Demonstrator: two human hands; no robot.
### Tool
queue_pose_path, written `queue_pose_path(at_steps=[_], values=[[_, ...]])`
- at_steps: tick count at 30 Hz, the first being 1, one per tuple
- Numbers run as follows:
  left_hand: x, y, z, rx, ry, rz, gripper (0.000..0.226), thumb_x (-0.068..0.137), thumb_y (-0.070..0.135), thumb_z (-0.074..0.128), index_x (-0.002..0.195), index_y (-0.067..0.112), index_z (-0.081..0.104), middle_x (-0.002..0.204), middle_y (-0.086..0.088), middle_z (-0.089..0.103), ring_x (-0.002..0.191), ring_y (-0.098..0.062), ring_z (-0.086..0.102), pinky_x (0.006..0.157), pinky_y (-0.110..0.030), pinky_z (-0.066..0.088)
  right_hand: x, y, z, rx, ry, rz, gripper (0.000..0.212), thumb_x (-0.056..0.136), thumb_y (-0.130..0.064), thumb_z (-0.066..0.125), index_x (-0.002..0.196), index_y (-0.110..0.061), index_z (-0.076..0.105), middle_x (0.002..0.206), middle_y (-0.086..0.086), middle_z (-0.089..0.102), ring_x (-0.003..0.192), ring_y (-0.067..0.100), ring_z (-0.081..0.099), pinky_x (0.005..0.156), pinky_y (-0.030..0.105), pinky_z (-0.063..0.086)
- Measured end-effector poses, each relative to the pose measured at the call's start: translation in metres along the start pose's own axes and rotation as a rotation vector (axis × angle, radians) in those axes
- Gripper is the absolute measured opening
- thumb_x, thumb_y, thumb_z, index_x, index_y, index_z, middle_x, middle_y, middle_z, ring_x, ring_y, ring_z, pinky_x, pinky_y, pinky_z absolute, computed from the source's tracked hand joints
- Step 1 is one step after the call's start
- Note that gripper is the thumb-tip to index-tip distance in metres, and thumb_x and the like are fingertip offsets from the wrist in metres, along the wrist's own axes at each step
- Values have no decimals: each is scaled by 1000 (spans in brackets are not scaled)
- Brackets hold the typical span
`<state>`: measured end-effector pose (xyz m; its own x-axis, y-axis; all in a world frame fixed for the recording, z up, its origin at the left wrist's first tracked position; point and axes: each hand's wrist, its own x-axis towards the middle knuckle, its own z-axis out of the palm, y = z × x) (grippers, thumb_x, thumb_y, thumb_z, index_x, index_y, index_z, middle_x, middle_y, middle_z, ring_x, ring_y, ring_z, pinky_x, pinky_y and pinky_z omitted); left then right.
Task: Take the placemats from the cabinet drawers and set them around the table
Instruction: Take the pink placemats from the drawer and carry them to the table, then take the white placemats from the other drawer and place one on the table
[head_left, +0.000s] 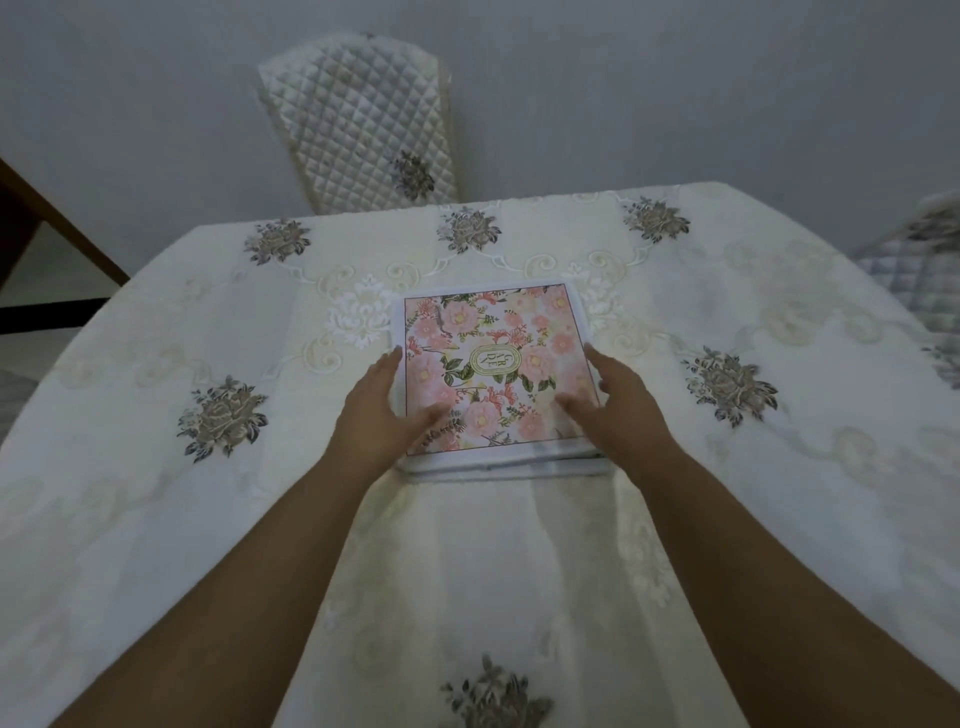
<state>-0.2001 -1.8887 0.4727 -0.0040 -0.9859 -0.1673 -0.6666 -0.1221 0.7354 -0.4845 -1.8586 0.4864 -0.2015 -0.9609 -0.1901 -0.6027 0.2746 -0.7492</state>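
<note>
A stack of square placemats, white-edged with a pink floral print on top, lies in the middle of the table. My left hand rests against the stack's left edge, fingers straight along the side and thumb lying on the top mat. My right hand rests on the stack's right side, fingers spread and straight, thumb on the floral print. Several mat edges show at the stack's near side. No cabinet or drawer is in view.
A cream embroidered tablecloth with grey flower motifs covers the table. A chair with a quilted white cover stands at the far side against the wall. Another quilted chair shows at the right edge. A dark wooden frame is at the left.
</note>
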Motion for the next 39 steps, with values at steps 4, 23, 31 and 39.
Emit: queue_pose_path(at_steps=[4, 23, 31, 39], values=[[-57, 29, -22, 115, -48, 46, 116, 65, 90, 61, 159, 35, 20, 165, 12, 26, 151, -13, 24, 120, -51, 28, -59, -28, -16, -81, -12, -82, 86, 87, -53, 67, 156, -34, 20, 161, 0, 30, 144, 20, 35, 115, 46, 34], [-310, 123, -115, 121, -427, 503, 94, 83, 78, 50, 157, 48, 0, 166, 23, 5, 153, -5, 10, 120, -39, 22, -430, -102, -99, -177, 301, 167, 90, 82, -78, 48, 154, -51, 3, 163, -16, 18, 143, 10, 33, 115, 44, 34], [-428, 196, -89, 107, -671, 892, 93, 84, 77, 49, 157, 50, -1, 165, 25, 4, 151, 0, 9, 120, -33, 19, -617, -104, -135, -146, 666, 408, 89, 83, -75, 50, 155, -46, 8, 162, -16, 21, 146, 8, 26, 112, 29, 29], [-620, 269, -9, 127, -1008, 1269, 90, 85, 75, 50, 158, 48, 6, 166, 20, 12, 151, -3, 14, 120, -33, 21, -848, -67, -145, -63, 1070, 775, 87, 82, -76, 48, 152, -54, 0, 163, -14, 17, 146, 14, 29, 108, 35, 37]])
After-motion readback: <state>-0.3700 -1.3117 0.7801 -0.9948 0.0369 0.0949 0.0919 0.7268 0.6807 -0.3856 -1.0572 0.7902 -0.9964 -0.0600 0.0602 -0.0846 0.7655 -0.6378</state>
